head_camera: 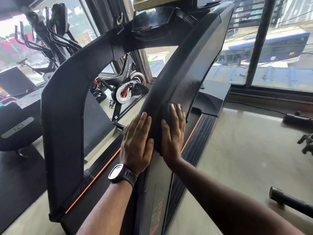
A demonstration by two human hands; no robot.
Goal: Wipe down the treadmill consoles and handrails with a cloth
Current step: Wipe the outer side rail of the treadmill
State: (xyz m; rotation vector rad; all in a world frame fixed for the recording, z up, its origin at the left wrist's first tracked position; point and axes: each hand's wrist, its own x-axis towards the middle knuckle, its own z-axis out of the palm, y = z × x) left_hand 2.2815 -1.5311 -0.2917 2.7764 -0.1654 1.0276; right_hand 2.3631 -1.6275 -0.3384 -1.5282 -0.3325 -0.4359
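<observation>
One dark cloth (166,107) is noted, pressed against the right face of the right handrail (186,65) of the treadmill, about halfway along it. Most of the cloth is covered. An edge is seen beyond the fingertips and another at the heel of the palm, so its long axis is judged to run along the rail, from near-low to far-high.

Two hands are counted. The right hand (172,133) is laid flat on the cloth with fingers straight, nothing being gripped. The left hand (135,143) is laid flat on the opposite face of the same rail, fingers extended and also gripping nothing. One wristwatch (122,173) is worn on the left wrist.

Two handrails are counted; the left handrail (67,99) stands well apart. One console (152,19) is seen at the far top. One spin bike (125,89) is seen between the rails, farther off.
</observation>
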